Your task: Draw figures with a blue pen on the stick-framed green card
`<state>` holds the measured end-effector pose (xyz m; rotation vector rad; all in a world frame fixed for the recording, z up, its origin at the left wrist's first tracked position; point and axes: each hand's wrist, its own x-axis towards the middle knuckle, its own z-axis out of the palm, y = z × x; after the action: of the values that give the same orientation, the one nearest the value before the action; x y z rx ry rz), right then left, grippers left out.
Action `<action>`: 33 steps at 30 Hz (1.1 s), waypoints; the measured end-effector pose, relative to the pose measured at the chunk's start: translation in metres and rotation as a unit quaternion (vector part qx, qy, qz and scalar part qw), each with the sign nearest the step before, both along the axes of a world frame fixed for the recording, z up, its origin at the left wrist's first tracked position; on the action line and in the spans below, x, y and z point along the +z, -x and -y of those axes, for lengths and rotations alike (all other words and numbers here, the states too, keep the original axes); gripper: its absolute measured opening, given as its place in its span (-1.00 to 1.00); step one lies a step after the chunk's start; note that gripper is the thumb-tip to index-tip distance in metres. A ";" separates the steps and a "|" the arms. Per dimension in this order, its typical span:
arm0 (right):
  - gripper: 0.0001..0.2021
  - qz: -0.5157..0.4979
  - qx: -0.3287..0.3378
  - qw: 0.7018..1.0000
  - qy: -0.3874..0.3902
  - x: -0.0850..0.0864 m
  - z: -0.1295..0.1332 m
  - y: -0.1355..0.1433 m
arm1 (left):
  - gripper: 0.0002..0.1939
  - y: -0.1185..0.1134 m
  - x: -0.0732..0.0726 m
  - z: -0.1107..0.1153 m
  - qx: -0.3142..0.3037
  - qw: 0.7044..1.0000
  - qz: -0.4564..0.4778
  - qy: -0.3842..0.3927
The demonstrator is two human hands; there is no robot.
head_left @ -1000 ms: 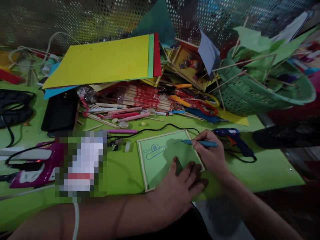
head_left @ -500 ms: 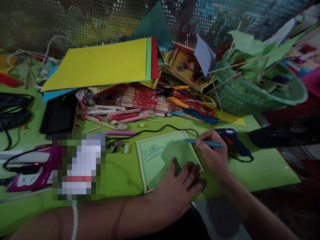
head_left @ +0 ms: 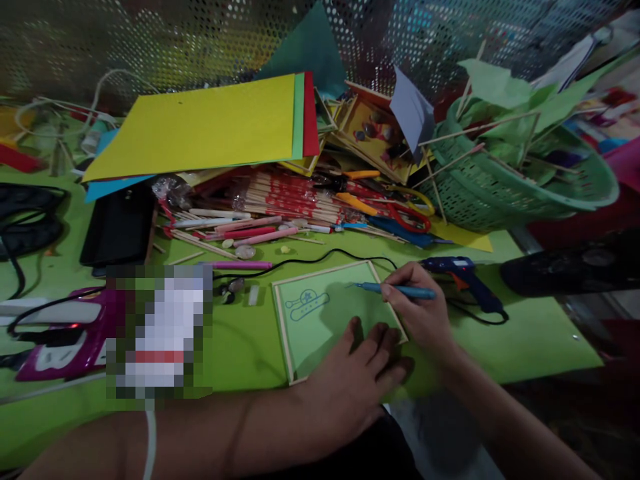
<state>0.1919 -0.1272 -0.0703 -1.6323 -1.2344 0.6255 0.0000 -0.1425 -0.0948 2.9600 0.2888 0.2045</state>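
A green sheet (head_left: 320, 343) edged with thin wooden sticks lies on the green table. Near its left side is a small blue drawing (head_left: 307, 305) of a tank-like shape with a star. My right hand (head_left: 423, 307) grips a blue pen (head_left: 410, 291) at the sheet's right edge, its tip over the upper part beside a short blue line. My left hand (head_left: 360, 373) rests with spread fingers on the lower right of the sheet and its frame.
A glue gun (head_left: 467, 280) lies right of my right hand, its black cable running behind the sheet. Further back are coloured paper sheets (head_left: 200, 127), bundled sticks, pens, scissors and a green basket (head_left: 520, 193). A purple power strip (head_left: 75, 343) sits at the left.
My right hand and the pen have moved slightly left, the tip now further in over the sheet. My left hand has stayed nearly in place.
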 end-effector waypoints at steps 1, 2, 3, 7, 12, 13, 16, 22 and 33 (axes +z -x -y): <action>-0.87 -0.001 0.009 1.000 0.003 0.000 0.000 0.001 | -0.32 0.000 0.000 0.000 0.000 1.000 0.002 -0.002; -0.87 -0.002 0.018 1.000 0.006 -0.001 -0.001 0.001 | -0.32 0.000 0.000 0.000 -0.001 1.000 0.002 -0.005; -0.86 -0.002 0.025 1.000 0.009 -0.003 -0.001 0.001 | -0.33 0.000 0.000 -0.001 -0.001 1.000 0.001 -0.006; -0.86 0.002 0.048 0.999 0.014 -0.008 0.000 0.000 | -0.33 0.001 0.000 -0.001 -0.007 1.000 -0.009 -0.009; -0.85 0.006 0.057 0.998 0.019 -0.007 -0.001 0.002 | -0.33 0.000 -0.001 0.000 -0.007 1.000 -0.006 -0.002; -0.85 0.005 0.057 0.998 0.022 -0.006 -0.001 0.003 | -0.34 0.000 -0.001 0.000 -0.006 1.000 -0.005 0.000; -0.85 0.004 0.061 0.998 0.029 -0.004 -0.002 0.004 | -0.34 -0.001 0.000 0.000 -0.006 1.000 -0.003 -0.003; -0.86 0.037 0.029 0.999 0.018 -0.005 -0.002 0.003 | -0.32 0.001 0.000 -0.001 -0.003 1.000 -0.001 -0.008; -0.87 0.032 -0.039 0.999 0.004 -0.004 -0.002 -0.005 | -0.31 0.000 0.002 -0.001 -0.006 1.000 0.012 0.000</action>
<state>0.1972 -0.1256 -0.0740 -1.7108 -1.2096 0.5345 0.0000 -0.1411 -0.0929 2.9562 0.2677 0.2391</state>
